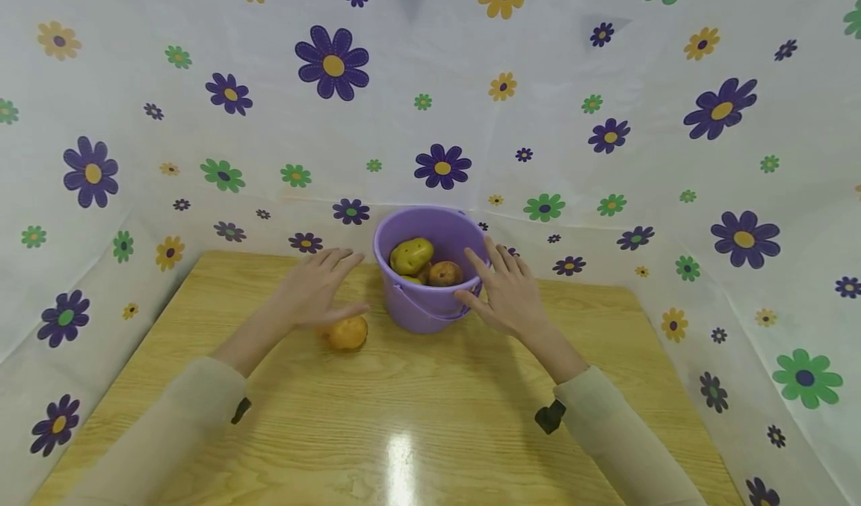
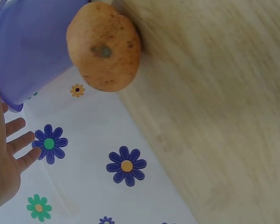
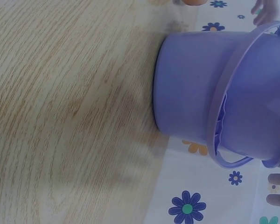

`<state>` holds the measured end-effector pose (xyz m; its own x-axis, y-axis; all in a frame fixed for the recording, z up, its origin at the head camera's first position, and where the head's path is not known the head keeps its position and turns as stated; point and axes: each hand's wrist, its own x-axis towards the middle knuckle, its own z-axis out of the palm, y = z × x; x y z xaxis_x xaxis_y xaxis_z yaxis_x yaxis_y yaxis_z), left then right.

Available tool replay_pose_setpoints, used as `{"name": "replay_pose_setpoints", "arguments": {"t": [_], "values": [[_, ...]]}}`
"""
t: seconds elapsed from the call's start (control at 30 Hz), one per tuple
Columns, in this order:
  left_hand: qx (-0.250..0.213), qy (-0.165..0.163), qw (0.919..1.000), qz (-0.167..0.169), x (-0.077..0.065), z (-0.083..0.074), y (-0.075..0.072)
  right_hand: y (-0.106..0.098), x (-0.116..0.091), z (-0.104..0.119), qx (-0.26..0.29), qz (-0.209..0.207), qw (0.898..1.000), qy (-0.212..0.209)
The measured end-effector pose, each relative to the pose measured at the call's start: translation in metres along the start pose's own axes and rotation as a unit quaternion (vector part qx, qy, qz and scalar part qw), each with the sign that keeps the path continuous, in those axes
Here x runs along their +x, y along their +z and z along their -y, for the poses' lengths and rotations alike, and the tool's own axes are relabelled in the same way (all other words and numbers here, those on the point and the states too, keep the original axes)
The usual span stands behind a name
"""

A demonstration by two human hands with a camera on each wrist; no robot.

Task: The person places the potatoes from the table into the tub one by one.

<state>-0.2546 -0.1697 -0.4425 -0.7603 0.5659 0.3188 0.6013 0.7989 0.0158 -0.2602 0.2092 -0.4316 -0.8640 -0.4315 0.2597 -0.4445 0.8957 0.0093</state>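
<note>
A purple bucket (image 1: 420, 312) stands upright at the back middle of the table, its handle lowered against the front. Inside lie a yellow-green, potato-like piece (image 1: 412, 255), a brown rounded piece (image 1: 445, 273) and others partly hidden. My left hand (image 1: 319, 289) hovers left of the bucket with fingers extended, above and beside an orange-brown rounded fruit or vegetable (image 1: 346, 332). Dark spots mark that piece (image 2: 104, 46) in the left wrist view. At the bucket's right rim is my right hand (image 1: 507, 293), fingers spread; whether it touches the rim, I cannot tell. Neither hand holds anything.
The wooden table (image 1: 377, 416) ends at a white cloth (image 1: 403, 117) printed with purple, green and yellow flowers, which hangs behind and on both sides. Bucket and cloth are close together at the table's back edge. Dark straps or devices show at both sleeve cuffs.
</note>
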Motion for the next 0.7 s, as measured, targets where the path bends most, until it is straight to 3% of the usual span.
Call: {"name": "replay_pose_setpoints", "arguments": {"t": [0.4, 0.7], "values": [[-0.020, -0.030, 0.9979, 0.054, -0.021, 0.001, 0.033, -0.001, 0.000, 0.001, -0.002, 0.000, 1.000, -0.002], [-0.040, -0.032, 0.9969, 0.059, -0.034, -0.005, 0.049, -0.001, 0.000, 0.000, -0.001, 0.001, 1.000, -0.002]]}}
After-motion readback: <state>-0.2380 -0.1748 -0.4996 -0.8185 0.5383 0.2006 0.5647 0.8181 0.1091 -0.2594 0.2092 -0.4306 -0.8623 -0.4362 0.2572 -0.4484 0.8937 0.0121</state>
